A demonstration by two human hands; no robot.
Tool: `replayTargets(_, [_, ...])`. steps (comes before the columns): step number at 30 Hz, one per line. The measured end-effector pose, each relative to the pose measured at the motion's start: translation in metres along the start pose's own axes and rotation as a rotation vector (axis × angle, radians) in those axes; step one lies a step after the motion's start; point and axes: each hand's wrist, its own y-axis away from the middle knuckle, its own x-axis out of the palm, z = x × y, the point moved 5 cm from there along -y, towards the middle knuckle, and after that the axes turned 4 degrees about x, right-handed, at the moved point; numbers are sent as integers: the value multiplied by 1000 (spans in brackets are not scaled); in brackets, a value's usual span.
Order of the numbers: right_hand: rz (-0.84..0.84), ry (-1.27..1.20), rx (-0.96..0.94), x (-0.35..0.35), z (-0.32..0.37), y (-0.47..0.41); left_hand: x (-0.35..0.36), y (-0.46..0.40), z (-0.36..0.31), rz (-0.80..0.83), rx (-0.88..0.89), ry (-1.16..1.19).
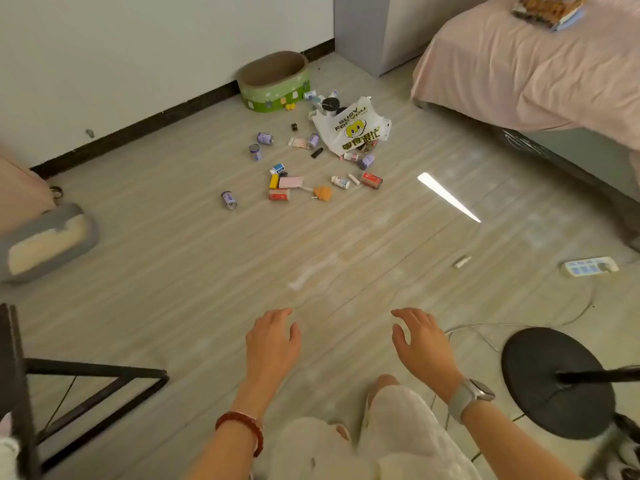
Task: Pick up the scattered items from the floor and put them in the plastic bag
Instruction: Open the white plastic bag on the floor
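Left hand and right hand out in front, palms down, fingers loosely spread, holding nothing. Forearms roughly parallel, hands well apart. Red bead bracelet on left wrist, watch on right.

Plastic bag: white, printed with yellow and black lettering and a cartoon face; lies crumpled on the floor, mouth toward the wall, with a few dark-lidded containers at its opening.
Purple cans: several small ones, on their sides or upright, spread left of the bag and below it; one lies apart at the lower left.
Red cans: two, lying on their sides, well apart from each other.
Pink box: flat, in the middle cluster, just beside a yellow tube.
Orange toy: fuzzy, on a stick, near the pink box.
White bottle: on its side, between the toy and a red can.
Black tube: small, lying just left of the bag.
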Motion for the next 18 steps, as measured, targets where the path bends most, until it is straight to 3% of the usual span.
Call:
replayTargets(8, [11, 26, 53, -28, -1, -135, 3, -150, -39, 140, 37, -19])
replayTargets(13, [84, 22, 69, -68, 8, -253, -15, -266, -88, 173, 38, -52])
replayTargets(18, [156, 79, 49, -108, 25, -367, -37, -376, -146, 158, 39, 61])
